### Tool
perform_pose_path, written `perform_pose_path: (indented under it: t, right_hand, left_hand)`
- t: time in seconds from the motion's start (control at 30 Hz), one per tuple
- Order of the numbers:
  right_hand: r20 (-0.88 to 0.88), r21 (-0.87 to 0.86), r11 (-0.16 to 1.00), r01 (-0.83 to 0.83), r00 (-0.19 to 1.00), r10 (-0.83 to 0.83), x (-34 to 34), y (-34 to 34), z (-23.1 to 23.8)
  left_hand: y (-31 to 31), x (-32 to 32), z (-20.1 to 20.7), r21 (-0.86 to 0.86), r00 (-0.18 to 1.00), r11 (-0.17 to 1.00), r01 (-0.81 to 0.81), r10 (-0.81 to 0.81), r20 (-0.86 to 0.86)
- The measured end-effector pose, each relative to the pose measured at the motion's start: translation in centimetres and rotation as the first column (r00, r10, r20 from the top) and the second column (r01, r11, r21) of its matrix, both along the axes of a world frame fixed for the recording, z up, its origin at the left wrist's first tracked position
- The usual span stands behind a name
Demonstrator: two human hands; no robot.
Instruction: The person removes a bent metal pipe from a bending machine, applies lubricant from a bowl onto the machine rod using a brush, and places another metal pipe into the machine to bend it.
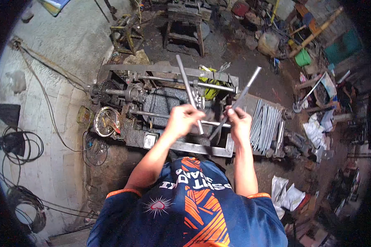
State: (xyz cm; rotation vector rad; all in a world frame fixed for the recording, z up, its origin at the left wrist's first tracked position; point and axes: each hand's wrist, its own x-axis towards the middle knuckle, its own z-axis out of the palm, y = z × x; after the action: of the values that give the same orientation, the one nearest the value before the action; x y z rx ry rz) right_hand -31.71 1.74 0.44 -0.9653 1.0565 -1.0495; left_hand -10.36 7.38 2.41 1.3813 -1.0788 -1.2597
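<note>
My left hand (181,121) is closed around the lower part of a round steel rod (186,80), which slants up and away from me. In my right hand (239,122) a second, darker metal rod (246,88) with a bright far end is pinched between thumb and fingers; it leans the other way, and its lower end points toward the left rod. Both hands are above a greasy metal machine frame (181,147) with parallel shafts. Just right of my right hand lies a pile of similar grey metal rods (264,125).
A round tub (106,121) with tools stands at the machine's left, near a toothed gear (99,94). A yellow-green cloth (210,87) hangs on the frame's far side. Black cables (20,144) coil on the left floor. White sacks (315,131) and scrap lie to the right.
</note>
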Motion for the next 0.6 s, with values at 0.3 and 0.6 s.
perform_pose_path:
  t: [0.3, 0.6]
  right_hand:
    - [0.122, 0.334, 0.717, 0.612, 0.726, -0.677, 0.7, -6.5, -13.6]
    - [0.172, 0.511, 0.622, 0.593, 0.639, -0.750, 5.3, -7.7, -19.3]
  left_hand:
    - [-3.8, 9.9, -12.4, 0.405, 0.888, 0.848, -0.342, 0.433, -0.156]
    - [-7.8, 7.9, -21.6, 0.530, 0.944, 0.812, -0.243, 0.325, -0.065]
